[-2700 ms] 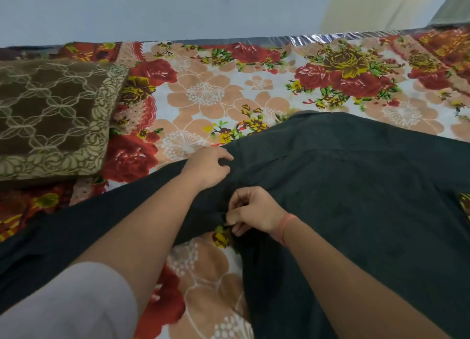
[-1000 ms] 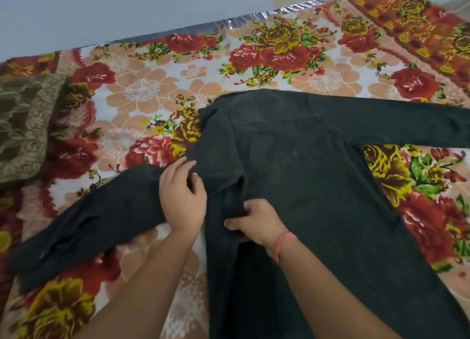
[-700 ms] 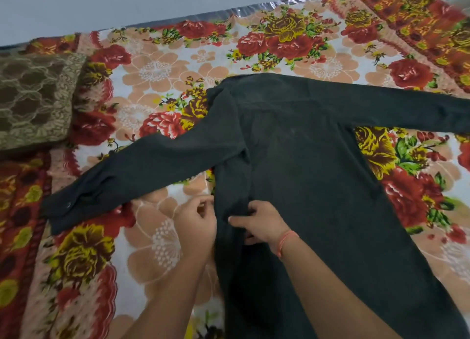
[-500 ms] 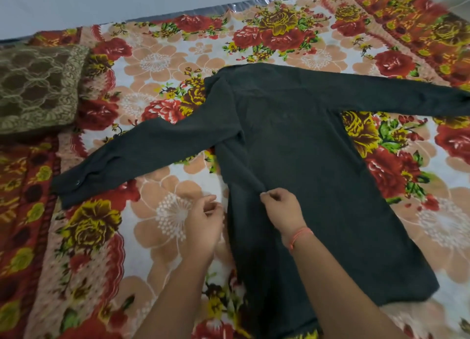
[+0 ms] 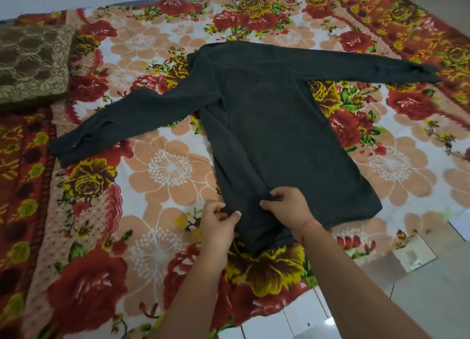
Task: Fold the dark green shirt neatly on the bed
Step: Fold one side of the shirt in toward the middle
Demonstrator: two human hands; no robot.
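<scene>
Head view: left hand (image 5: 220, 221) and right hand (image 5: 286, 206) pinch the dark green shirt (image 5: 274, 125) hem (no label readable).

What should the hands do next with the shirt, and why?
Probably tug the hem flat. Both hands, left hand and right hand, pinch the dark green shirt near its bottom left corner, where the cloth bunches; both sleeves already lie spread out.

My bed (image 5: 162, 166) is covered by a floral sheet in red, peach and yellow. The dark green shirt (image 5: 274, 135) lies flat on it near the centre, both sleeves spread outward. A brown patterned pillow (image 5: 30, 61) rests on the bed beyond the shirt's left sleeve, well apart from it.
</scene>
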